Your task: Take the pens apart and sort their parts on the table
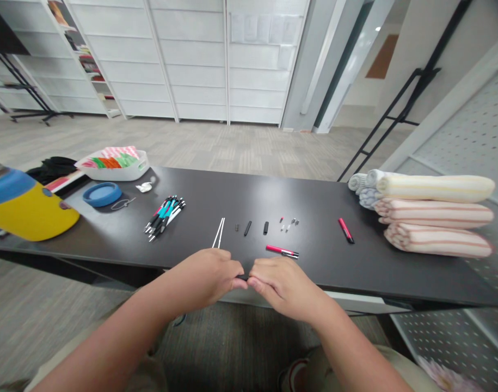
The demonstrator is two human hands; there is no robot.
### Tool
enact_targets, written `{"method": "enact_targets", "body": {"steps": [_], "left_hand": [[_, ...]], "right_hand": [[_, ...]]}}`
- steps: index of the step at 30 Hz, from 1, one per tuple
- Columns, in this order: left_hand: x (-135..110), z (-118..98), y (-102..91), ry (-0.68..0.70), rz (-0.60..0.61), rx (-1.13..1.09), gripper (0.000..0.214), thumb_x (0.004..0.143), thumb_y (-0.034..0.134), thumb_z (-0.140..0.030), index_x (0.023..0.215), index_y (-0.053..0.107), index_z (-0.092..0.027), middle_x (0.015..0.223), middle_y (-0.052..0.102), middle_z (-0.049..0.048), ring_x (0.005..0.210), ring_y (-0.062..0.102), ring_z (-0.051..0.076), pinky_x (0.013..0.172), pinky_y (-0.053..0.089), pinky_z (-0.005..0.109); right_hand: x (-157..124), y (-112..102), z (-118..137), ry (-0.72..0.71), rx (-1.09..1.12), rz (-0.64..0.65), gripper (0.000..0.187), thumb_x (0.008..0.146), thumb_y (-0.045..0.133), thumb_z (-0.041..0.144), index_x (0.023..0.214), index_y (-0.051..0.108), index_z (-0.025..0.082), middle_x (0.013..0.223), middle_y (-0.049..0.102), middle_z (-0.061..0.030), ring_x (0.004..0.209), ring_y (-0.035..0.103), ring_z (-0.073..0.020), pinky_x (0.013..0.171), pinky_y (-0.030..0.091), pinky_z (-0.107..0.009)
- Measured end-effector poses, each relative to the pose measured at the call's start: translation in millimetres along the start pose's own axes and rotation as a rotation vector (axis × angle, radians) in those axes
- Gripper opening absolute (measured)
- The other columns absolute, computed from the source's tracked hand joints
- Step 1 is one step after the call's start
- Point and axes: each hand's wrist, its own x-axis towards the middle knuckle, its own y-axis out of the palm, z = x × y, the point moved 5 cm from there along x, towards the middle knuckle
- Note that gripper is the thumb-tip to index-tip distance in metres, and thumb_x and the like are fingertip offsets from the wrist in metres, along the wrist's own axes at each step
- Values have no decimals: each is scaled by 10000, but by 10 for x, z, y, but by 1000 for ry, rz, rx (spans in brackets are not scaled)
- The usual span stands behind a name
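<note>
My left hand [210, 275] and my right hand [283, 283] meet at the near edge of the black table [355, 267], fingers pinched together on a small dark part [242, 277] between them. Just beyond lie two thin white refills [218, 233], small black pen pieces [247, 228], tiny springs and tips [288, 223], a pink pen barrel with a clip [282, 250] and another pink barrel [345, 230]. A bundle of assembled pens [165, 216] lies to the left.
Rolled striped towels [432, 215] are stacked at the table's right end. At the left stand a yellow and blue container [24, 204], a blue lid [102, 194], a white tray of coloured items [116, 162] and black cloth [53, 166].
</note>
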Motion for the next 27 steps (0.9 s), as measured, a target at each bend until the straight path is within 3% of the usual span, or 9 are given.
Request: {"method": "enact_targets", "body": {"steps": [4, 8, 12, 16, 18, 23, 27], "left_hand": [[-29, 24, -107, -38, 50, -212, 283, 1047, 540, -380, 868, 653, -192, 794, 643, 11, 741, 598, 162, 661, 357, 265], [-42, 19, -191, -91, 137, -386, 334, 1046, 522, -363, 776, 617, -192, 681, 617, -16, 651, 556, 134, 634, 343, 249], [-203, 230, -279, -188, 201, -527, 422, 1052, 473, -421, 721, 600, -192, 603, 632, -24, 567, 555, 118, 602, 373, 235], [-432, 655, -419, -360, -7, -565, 390, 1060, 434, -466, 900, 666, -196, 593, 663, -42, 587, 592, 121, 655, 430, 222], [-459, 730, -423, -358, -62, -588, 391, 1063, 421, -466, 976, 684, -190, 642, 679, -34, 645, 617, 129, 686, 447, 227], [-302, 570, -355, -250, -143, -493, 363, 1066, 437, -411, 924, 688, -191, 793, 701, -18, 776, 628, 130, 782, 442, 241], [-225, 427, -321, -265, -229, -455, 361, 1081, 399, -392, 892, 636, -195, 867, 663, -13, 804, 601, 129, 759, 421, 249]], "right_hand": [[9, 16, 28, -7, 4, -5, 332, 1104, 379, 354, 852, 547, 216, 790, 586, -4, 743, 509, -154, 666, 290, -312], [16, 8, 51, -14, 50, -7, 323, 1102, 386, 354, 854, 541, 218, 794, 574, -2, 748, 504, -154, 669, 292, -308], [-29, -76, -11, 9, 163, -55, 331, 1099, 397, 348, 811, 493, 217, 772, 532, 8, 728, 483, -147, 669, 308, -294], [-74, -164, -114, 82, 246, -162, 361, 1102, 385, 346, 770, 439, 217, 729, 488, 21, 685, 450, -139, 664, 318, -279], [-60, -149, -114, 88, 237, -153, 346, 1101, 391, 342, 785, 456, 216, 754, 508, 15, 703, 465, -142, 668, 324, -277], [-23, -104, -94, 129, 194, -148, 341, 1102, 387, 344, 803, 489, 217, 771, 536, 9, 713, 485, -147, 675, 340, -282], [-37, -112, -96, 154, 166, -168, 325, 1100, 391, 335, 826, 521, 217, 783, 568, -3, 726, 508, -155, 676, 348, -288]]}}
